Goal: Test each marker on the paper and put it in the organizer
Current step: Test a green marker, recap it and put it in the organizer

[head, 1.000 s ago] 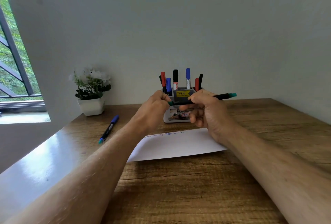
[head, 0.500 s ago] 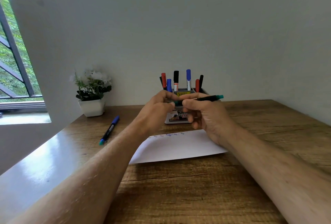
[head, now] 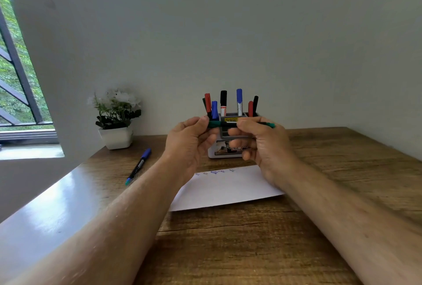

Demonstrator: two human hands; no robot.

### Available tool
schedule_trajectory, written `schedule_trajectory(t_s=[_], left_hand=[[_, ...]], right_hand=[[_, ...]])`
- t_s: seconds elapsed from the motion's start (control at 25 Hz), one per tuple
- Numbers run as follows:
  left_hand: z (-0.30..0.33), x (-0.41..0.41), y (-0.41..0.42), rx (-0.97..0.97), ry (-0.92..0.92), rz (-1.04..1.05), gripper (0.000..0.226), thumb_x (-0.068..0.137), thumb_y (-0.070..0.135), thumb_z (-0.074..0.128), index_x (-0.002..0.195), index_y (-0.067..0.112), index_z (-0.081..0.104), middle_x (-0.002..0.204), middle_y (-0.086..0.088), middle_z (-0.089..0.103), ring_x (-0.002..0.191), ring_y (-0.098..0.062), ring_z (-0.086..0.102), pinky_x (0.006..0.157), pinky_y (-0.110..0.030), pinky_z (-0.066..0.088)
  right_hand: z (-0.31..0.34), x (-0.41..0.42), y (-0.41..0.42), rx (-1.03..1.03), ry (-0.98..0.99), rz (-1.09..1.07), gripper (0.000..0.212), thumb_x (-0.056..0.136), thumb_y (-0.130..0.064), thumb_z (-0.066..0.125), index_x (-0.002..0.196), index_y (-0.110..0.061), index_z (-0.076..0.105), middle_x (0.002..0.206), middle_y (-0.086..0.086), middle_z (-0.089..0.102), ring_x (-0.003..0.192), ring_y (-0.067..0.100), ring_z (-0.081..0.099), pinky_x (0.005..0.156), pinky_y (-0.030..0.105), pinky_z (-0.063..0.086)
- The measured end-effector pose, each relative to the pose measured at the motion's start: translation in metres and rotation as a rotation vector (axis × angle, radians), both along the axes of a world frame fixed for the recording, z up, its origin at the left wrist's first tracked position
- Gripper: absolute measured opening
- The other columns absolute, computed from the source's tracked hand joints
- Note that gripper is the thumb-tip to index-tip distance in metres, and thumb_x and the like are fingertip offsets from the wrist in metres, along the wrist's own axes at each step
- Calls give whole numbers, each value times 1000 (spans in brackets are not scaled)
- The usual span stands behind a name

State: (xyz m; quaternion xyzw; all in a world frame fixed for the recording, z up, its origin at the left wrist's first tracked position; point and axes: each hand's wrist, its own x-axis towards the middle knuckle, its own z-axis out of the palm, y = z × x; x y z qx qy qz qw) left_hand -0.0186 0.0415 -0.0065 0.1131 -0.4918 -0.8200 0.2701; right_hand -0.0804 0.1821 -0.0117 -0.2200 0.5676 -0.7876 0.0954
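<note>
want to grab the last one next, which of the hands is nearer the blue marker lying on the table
Left. The left hand is raised just right of the blue marker, gripping the green marker. The right hand holds that marker's other end, farther right.

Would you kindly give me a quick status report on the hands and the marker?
Both hands, left and right, grip the green marker, level. Organizer right behind. Blue marker lies on the table.

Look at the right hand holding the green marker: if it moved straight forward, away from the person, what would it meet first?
Probably the organizer, directly behind the right hand and green marker. Depth is unclear, so the gap cannot be judged.
</note>
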Motion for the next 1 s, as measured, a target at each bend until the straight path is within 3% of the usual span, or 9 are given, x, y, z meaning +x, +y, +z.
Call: schedule_trajectory(t_s=[0.2,0.4,0.6,0.72,0.88,1.0], left_hand=[[-1,-4,2,27,7,101,26,93,9,59,120,10,54,108,-17,67,69,-14,71,60,-25,58],[-3,-6,4,-12,-5,115,19,94,8,59,111,15,54,105,-16,67,77,-18,70,68,-28,58],[-2,-3,13,-77,1,108,43,90,5,64,124,19,41,105,-15,67,76,-18,74,71,-30,60],[5,-3,17,-161,77,223,48,90,4,64,126,20,39,106,-12,64,75,-15,74,69,-27,60],[14,-1,15,-490,190,460,46,89,6,68,120,22,38,111,-8,59,77,-14,73,73,-28,60],[24,-10,26,-722,267,530,43,89,11,68,117,27,38,108,2,59,80,-13,72,75,-27,59]], right_hand=[[-4,5,-4,25,3,23,15,89,-24,70,98,-13,69,85,11,78,64,19,71,39,23,47],[-7,6,-7,34,-49,13,15,90,-26,68,90,-11,67,70,10,73,47,14,63,37,22,45],[-7,6,-8,126,15,38,26,91,-35,66,90,-9,67,61,8,66,39,12,52,34,21,38],[-5,4,-5,299,62,68,33,87,-43,68,90,-10,69,57,4,63,38,11,47,35,21,35],[-4,6,-2,725,79,148,33,88,-35,64,65,-11,66,50,-1,60,39,10,42,41,24,32],[-3,9,-4,878,172,193,33,91,-32,62,71,-7,69,48,-2,59,37,10,41,43,23,34]])
